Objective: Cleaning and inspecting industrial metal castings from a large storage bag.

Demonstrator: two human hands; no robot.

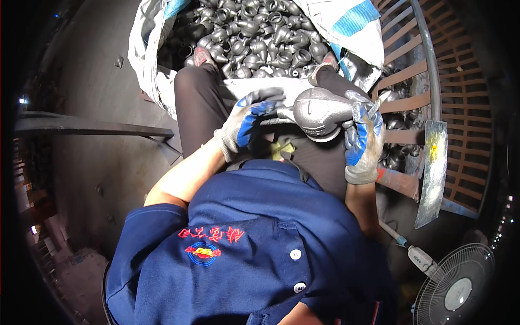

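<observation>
A grey metal casting (319, 111) with a rounded body and a narrower neck is raised above my lap. My right hand (365, 135), in a grey glove with a blue palm, is closed round the neck at its right end. By those fingers shows a thin pale piece (379, 103) that I cannot make out. My left hand (250, 120), gloved the same way, is at the casting's left stub. Its fingers are smeared by motion, so whether they grip the stub is unclear.
In front, a white bulk bag (146, 59) holds many similar castings (249, 43), with my shoes at its near edge. To the right stand a rusty slatted metal crate (406, 105), a flat metal plate (432, 173) and a fan (457, 292). A dark bar (97, 125) extends at left.
</observation>
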